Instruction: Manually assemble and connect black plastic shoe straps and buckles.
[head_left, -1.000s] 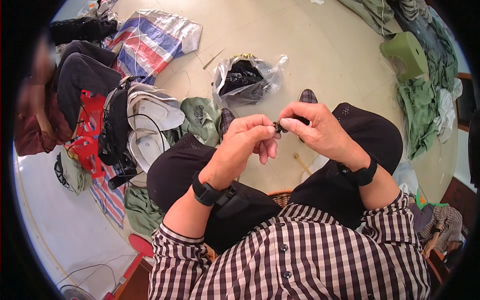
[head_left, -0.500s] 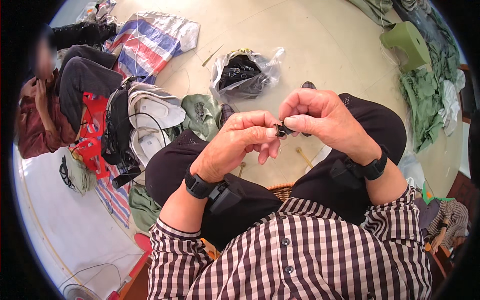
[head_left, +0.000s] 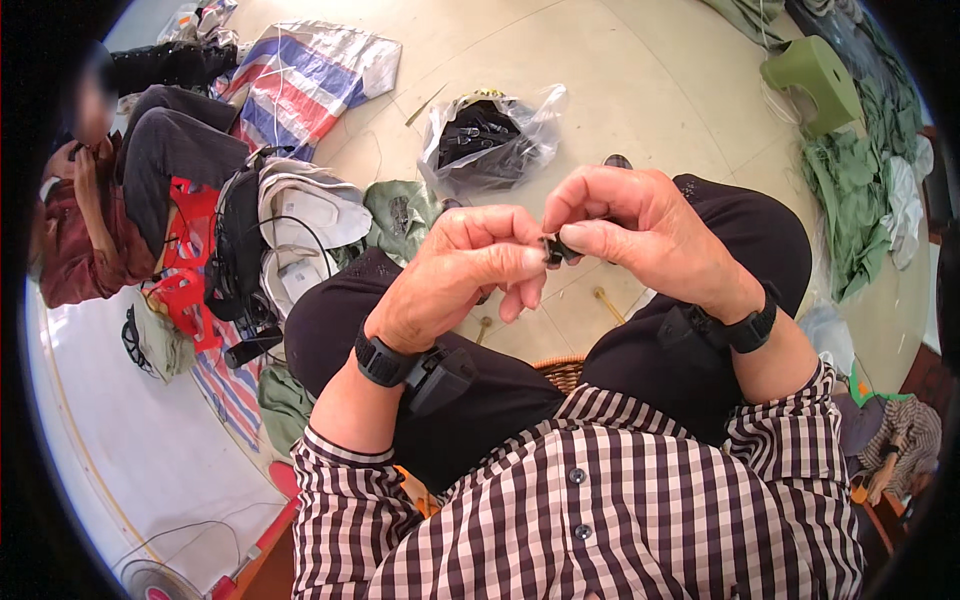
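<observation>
My left hand (head_left: 462, 270) and my right hand (head_left: 655, 240) meet in front of me, above the gap between my knees. A small black piece (head_left: 557, 252) with a hooked edge is pinched between them; fingers cover much of it, so its kind cannot be made out. The left thumb and forefinger grip one end, the right thumb and forefinger the other. Beyond the hands, a clear plastic bag (head_left: 541, 150) on the floor holds black strap-like pieces (head_left: 476, 134) with shiny metal parts. A wicker basket (head_left: 563, 373) shows partly between my legs.
To the left lie white cap-like pieces (head_left: 312, 213), green cloth (head_left: 403, 228) and a striped woven sheet (head_left: 310, 85). A person (head_left: 95, 210) sits at far left. A green stool (head_left: 812, 85) and green cloth heap (head_left: 845, 215) are on the right; another person (head_left: 900, 440) is at lower right.
Both hands have shifted slightly left and up, with the black piece turned between the fingertips. The right fingers have closed in nearer the left ones.
</observation>
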